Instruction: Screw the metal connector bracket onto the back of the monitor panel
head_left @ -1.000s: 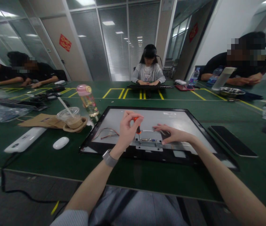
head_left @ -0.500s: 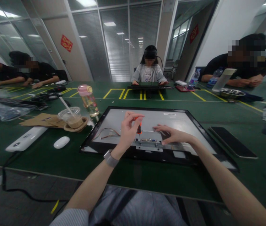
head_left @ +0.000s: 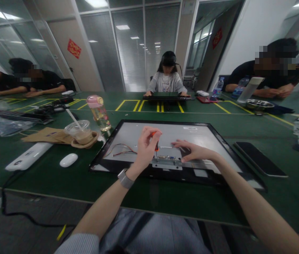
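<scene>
An opened monitor panel (head_left: 204, 135) lies on the table before me, its grey back facing up inside a black frame. My left hand (head_left: 147, 144) is closed around the orange-and-black handle of a screwdriver (head_left: 156, 145), held upright. The screwdriver's tip points down at the left end of a metal bracket (head_left: 167, 165) with connector ports; whether it touches a screw is too small to tell. My right hand (head_left: 195, 151) rests with fingers spread at the bracket's right end, steady against the panel. Thin coloured wires (head_left: 123, 150) lie on the panel's left part.
Left of the panel are a white mouse (head_left: 69, 160), a white power bank-like box (head_left: 29, 157), an iced drink cup (head_left: 78, 130) and a pink-lidded bottle (head_left: 99, 113). A dark phone (head_left: 259, 158) lies at right. Across the table sits a person (head_left: 167, 77) with a laptop-like panel.
The fingers of my left hand have shifted slightly around the screwdriver handle, which stays over the bracket's left end. My right hand keeps its place.
</scene>
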A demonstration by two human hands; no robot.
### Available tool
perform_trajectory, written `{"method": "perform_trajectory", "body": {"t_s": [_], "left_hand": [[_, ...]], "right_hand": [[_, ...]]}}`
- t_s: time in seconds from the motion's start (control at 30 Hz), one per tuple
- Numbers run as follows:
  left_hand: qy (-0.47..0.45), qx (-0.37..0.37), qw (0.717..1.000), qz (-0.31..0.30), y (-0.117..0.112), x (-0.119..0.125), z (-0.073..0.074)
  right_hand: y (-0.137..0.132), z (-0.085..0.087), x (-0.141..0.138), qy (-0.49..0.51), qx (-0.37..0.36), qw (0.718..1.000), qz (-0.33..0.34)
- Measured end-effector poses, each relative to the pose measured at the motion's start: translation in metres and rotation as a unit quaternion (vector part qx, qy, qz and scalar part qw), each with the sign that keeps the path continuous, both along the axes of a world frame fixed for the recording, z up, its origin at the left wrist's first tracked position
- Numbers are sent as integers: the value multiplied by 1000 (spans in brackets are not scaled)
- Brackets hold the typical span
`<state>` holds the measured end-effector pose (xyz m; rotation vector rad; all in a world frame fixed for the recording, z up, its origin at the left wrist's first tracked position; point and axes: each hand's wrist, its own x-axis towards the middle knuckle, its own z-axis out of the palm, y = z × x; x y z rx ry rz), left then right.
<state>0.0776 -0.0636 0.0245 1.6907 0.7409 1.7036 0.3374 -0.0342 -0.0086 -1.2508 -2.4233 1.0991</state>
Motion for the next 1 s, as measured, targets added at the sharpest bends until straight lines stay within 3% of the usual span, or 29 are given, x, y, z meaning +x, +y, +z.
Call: {"method": "perform_trajectory", "body": {"t_s": [0.2, 0.27, 0.47, 0.7, 0.93, 1.0], "left_hand": [[-78, -74, 989, -99, 6, -3, -5], [-69, -61, 992, -89, 7, -3, -4], [13, 12, 1000, 23, 3, -4, 2], [-60, -39, 997, -41, 1, -2, -3], [-8, 27, 998, 48, 2, -1, -1], [4, 17, 999, 42, 1, -1, -1]], "right_hand": [[-1, 2, -1, -6, -7, 1000, -8], [-2, 3, -1, -6, -5, 1000, -6], [0, 2, -1, -7, 3, 1000, 2], [-2, 3, -1, -16, -6, 1000, -8], [0, 1, -1, -5, 6, 1000, 3], [0, 1, -1, -6, 4, 1000, 1]]}}
